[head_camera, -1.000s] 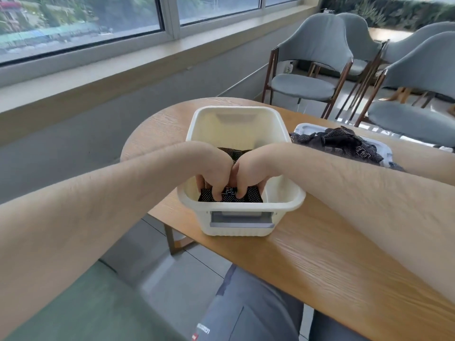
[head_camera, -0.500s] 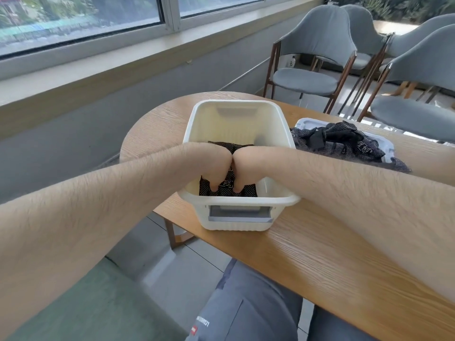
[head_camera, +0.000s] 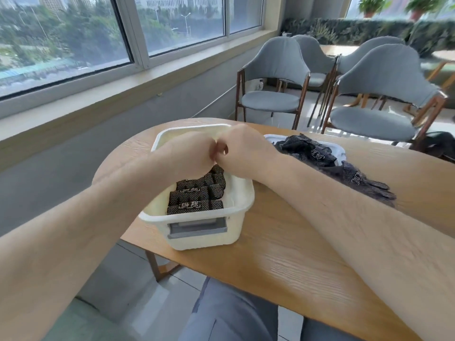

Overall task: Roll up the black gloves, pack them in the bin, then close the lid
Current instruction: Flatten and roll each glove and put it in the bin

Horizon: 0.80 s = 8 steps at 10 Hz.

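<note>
A white plastic bin [head_camera: 243, 205] stands on the wooden table [head_camera: 283, 254] in front of me. Several rolled black dotted gloves [head_camera: 194, 198] lie packed side by side in its bottom. My left hand [head_camera: 192, 153] and my right hand [head_camera: 243, 148] hover together over the far half of the bin, knuckles touching and fingers curled, with nothing visible in either. They hide the bin's far inside. A heap of loose black gloves [head_camera: 310, 148] lies on the bin's white lid [head_camera: 341, 146] to the right.
One loose glove [head_camera: 364, 180] spills off the lid onto the table beside my right forearm. Grey chairs [head_camera: 273, 99] [head_camera: 374, 119] stand beyond the table. A dark bag [head_camera: 440, 143] sits at the far right edge. A window wall runs along the left.
Both hands have risen out of the bin, off the rolled gloves they were pressing down, and now sit above its far half. The view has tilted upward.
</note>
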Available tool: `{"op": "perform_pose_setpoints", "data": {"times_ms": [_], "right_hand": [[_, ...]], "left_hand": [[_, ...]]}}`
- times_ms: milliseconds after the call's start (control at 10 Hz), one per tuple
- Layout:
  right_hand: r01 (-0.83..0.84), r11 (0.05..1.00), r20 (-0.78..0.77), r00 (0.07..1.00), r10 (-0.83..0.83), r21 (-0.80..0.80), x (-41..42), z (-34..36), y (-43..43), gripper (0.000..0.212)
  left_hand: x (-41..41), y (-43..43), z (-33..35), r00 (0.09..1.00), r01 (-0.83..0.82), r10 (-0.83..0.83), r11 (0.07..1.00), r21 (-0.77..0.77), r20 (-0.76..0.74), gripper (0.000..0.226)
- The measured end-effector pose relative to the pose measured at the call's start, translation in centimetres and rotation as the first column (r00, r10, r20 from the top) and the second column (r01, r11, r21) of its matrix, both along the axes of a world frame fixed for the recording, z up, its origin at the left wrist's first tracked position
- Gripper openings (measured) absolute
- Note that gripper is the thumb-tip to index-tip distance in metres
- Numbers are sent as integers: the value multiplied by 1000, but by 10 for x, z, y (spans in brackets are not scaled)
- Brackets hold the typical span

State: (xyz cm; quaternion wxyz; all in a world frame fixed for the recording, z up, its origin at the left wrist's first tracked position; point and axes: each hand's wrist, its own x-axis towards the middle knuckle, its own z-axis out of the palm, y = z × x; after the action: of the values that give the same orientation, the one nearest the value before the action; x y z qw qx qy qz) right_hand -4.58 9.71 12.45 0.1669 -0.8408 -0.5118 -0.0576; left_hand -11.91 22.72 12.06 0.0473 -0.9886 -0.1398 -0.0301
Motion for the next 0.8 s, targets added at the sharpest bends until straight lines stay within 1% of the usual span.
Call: {"op": "perform_pose_setpoints", "data": {"times_ms": [100,200,300,400,500,600,700,800], "right_hand": [[68,965,-105,994,-43,252,7,-4,-52,18],[164,912,-213,973,-87,376,15,-26,-106,14],[294,875,-319,932,-173,385,19,-58,-161,16],[423,825,-396,877,-271,374,26,-95,-207,18],[552,738,-457,811,-366,388,37,-129,-239,14],[618,663,-417,782,-463,422,47,-152,-255,12],[641,622,-389,767,-510,449,65,-163,-259,11],[657,607,-356,753,-553,447,90,-166,-252,4]], "left_hand": [[8,-57,20,999,-41,41,999,-7,-16,27],[12,-122,22,998,35,-32,999,-41,59,21],[23,-172,-2,988,79,-77,997,-11,133,20],[34,-213,-42,968,178,-151,976,-126,198,14],[55,-235,-86,964,227,-152,896,-381,217,16],[81,-241,-121,958,230,-90,810,-539,273,16],[108,-246,-141,920,259,-12,769,-584,393,16],[133,-250,-145,894,265,50,742,-615,446,20]]}}
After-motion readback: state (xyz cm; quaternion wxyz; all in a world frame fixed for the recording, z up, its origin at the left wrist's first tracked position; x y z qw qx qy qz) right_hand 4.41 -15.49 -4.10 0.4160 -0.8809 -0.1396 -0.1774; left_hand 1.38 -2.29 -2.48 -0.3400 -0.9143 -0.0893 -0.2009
